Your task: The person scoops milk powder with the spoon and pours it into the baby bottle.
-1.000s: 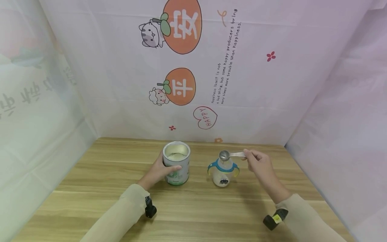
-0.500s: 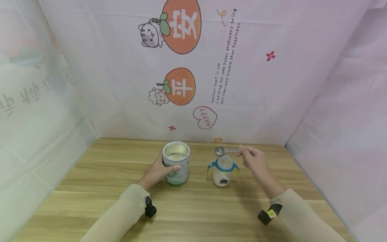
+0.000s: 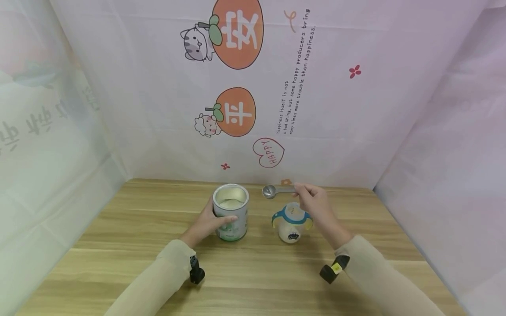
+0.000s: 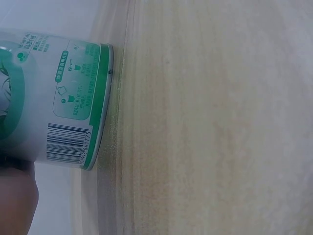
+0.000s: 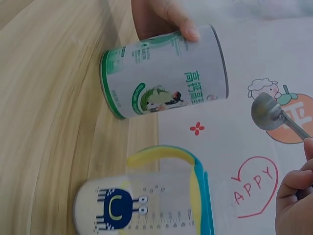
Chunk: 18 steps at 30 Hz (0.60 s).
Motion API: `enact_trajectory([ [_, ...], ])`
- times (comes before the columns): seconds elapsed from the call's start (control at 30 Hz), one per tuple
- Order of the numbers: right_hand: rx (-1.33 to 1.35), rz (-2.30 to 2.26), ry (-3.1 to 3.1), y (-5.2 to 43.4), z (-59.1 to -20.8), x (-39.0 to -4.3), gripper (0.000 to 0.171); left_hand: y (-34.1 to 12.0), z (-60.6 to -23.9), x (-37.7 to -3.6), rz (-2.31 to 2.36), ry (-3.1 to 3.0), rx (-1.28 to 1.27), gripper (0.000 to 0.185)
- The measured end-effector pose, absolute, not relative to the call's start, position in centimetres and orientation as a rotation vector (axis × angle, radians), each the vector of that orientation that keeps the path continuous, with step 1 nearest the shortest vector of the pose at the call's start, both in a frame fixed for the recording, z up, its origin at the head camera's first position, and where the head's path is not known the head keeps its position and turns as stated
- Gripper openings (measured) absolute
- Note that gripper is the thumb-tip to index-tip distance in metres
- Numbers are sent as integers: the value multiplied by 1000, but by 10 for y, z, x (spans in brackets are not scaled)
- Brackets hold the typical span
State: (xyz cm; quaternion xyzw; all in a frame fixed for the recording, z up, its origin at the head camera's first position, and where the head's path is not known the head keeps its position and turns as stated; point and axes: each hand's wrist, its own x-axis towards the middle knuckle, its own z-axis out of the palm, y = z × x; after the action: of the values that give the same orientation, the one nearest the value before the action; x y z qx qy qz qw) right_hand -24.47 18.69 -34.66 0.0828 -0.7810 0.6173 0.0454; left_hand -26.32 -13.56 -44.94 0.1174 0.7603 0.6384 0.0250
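My left hand (image 3: 205,224) grips the side of an open white and green powder can (image 3: 238,223), thumb across its front. Pale powder (image 3: 231,203) lies inside the can. In the right wrist view the can (image 5: 166,78) shows green lettering and a picture. My right hand (image 3: 316,205) pinches the handle of a metal measuring spoon (image 3: 270,191). The spoon's bowl hangs between the can and the baby bottle, higher than the bottle's mouth, and its inside looks bare metal. Upright on the table, the lidless baby bottle (image 3: 290,231) has blue and yellow handles and whitish contents low down.
Under everything lies a wood-grain table (image 3: 253,276). A white printed cloth (image 3: 336,109) hangs behind it, with more cloth along both sides. Small black cameras (image 3: 196,270) sit on both wrists.
My right hand has moved left and upward with the measuring spoon, from over the bottle's mouth toward the can. The left hand, can and bottle stay where they were.
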Motion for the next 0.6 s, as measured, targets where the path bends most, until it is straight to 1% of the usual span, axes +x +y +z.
enact_trajectory([
  [0.3, 307, 1887, -2405, 162, -344, -250, 44, -135, -447, -262, 1979, 2345, 367, 98],
  [0.6, 395, 1897, -2426, 144, -344, -255, 42, -135, -449, -262, 1979, 2350, 396, 97],
])
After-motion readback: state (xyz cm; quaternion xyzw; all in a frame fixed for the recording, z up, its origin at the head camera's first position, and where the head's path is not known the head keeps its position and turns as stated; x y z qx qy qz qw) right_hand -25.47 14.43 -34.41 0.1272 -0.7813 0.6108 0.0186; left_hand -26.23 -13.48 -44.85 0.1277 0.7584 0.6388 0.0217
